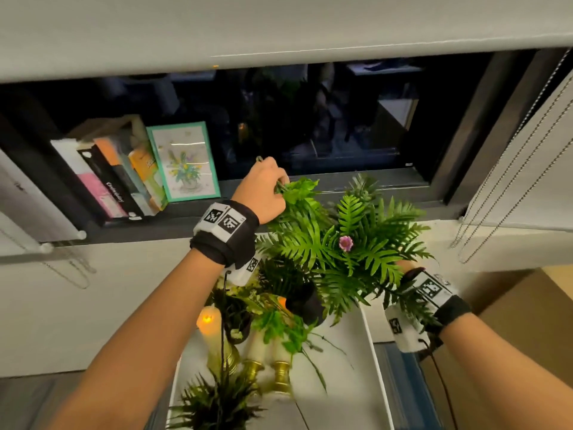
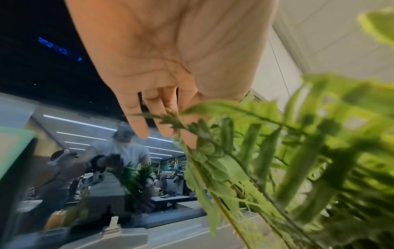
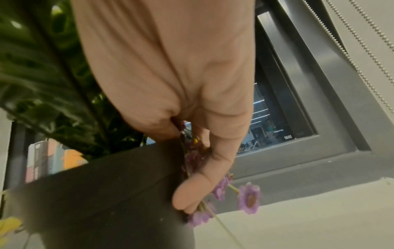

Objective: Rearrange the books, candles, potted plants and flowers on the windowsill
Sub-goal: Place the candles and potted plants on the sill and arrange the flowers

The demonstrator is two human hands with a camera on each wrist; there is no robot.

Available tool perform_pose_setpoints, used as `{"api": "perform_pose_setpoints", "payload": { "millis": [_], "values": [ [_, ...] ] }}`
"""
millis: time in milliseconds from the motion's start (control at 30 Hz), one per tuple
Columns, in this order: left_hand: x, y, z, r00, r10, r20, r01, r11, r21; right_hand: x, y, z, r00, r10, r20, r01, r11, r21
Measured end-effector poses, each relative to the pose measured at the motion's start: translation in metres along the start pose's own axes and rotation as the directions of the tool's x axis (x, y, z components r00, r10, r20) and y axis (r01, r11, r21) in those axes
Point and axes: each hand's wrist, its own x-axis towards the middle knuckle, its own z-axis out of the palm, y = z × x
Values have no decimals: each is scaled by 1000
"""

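While the left hand (image 1: pixel 263 189) pinches a green sprig (image 1: pixel 280 186) just above the windowsill (image 1: pixel 387 193), the right hand (image 3: pixel 187 118) grips the dark pot (image 3: pixel 102 198) of the fern plant (image 1: pixel 350 243), purple flowers (image 3: pixel 249 197) caught under its fingers (image 3: pixel 200 178). Fronds overhang the sill's near edge and hide most of the right hand in the head view. At far left, books (image 1: pixel 114 178) stand in a leaning row with a framed flower picture (image 1: pixel 184 161) propped against their right end; the dark sill right of the picture lies bare to the window frame. Nearer, a white tray (image 1: pixel 369 336) carries candles (image 1: pixel 210 324) in brass holders, another small potted plant (image 1: pixel 214 398) and loose greenery.
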Motion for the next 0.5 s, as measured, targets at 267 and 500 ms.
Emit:
{"api": "perform_pose_setpoints", "payload": {
  "millis": [267,500],
  "values": [
    [-40,-21,-19,997,56,54,-57,998,32,-8,64,28,981,73,181,-69,997,-31],
    [-58,-31,-24,992,107,64,-108,994,20,-46,73,45,989,39,145,-32,998,-54]
  ]
}}
